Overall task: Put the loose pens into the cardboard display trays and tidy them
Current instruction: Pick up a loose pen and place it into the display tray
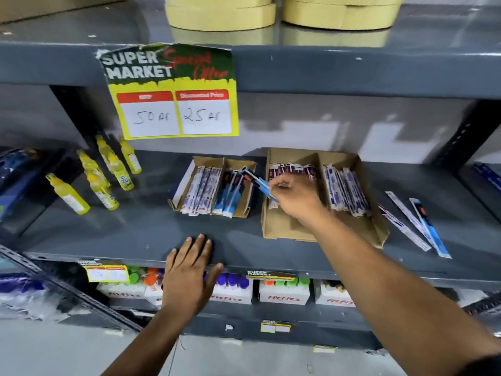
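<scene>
On shelf [162, 229] – r. hand [295, 198], flat pen pack [260, 183]

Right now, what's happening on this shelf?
A person is restocking packaged pens on a grey metal shelf. The right hand pinches a blue-packaged pen between the two brown cardboard display trays, the smaller left tray and the larger right tray; both already hold pens. The left hand rests flat on the shelf's front edge, holding nothing. A few loose packaged pens lie on the shelf right of the larger tray, not yet put away.
</scene>
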`<control>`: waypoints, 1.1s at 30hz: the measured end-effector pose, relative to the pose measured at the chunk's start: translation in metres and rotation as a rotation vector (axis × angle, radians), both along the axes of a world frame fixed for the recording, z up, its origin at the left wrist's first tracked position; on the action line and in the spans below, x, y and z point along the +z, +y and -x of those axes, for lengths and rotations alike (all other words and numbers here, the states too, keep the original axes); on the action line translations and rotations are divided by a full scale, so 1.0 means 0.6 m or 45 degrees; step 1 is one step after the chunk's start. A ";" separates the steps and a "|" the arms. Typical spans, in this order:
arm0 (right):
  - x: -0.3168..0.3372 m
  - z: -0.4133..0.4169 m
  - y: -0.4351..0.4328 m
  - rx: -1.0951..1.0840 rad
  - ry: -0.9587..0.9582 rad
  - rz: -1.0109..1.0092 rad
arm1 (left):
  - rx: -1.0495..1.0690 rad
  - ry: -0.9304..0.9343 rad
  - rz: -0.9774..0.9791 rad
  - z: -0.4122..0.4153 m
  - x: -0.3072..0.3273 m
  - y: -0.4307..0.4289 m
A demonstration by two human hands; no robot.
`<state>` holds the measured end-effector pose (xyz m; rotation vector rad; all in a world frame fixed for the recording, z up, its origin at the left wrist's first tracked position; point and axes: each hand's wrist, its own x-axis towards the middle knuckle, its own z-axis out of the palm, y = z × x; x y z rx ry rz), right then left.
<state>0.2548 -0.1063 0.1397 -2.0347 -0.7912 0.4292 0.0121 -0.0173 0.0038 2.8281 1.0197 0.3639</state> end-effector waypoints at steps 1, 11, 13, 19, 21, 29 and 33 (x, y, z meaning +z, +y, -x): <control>-0.001 0.004 0.016 -0.008 -0.063 0.051 | -0.022 0.013 0.004 0.003 -0.002 0.002; -0.031 0.054 0.134 -0.253 -0.503 0.689 | -0.162 -0.027 -0.023 0.018 -0.017 0.020; -0.034 0.067 0.145 -0.167 -0.599 0.819 | -0.186 -0.055 -0.035 0.018 -0.019 0.019; -0.056 0.092 0.174 -0.053 -0.777 0.960 | -0.219 -0.032 -0.019 0.024 -0.017 0.027; -0.060 0.099 0.174 -0.074 -0.794 0.950 | -0.224 -0.017 -0.008 0.024 -0.016 0.028; -0.064 0.109 0.179 -0.067 -0.887 1.071 | -0.254 0.017 0.003 0.028 -0.017 0.035; -0.064 0.114 0.179 -0.026 -0.935 1.162 | -0.254 0.014 0.004 0.027 -0.018 0.036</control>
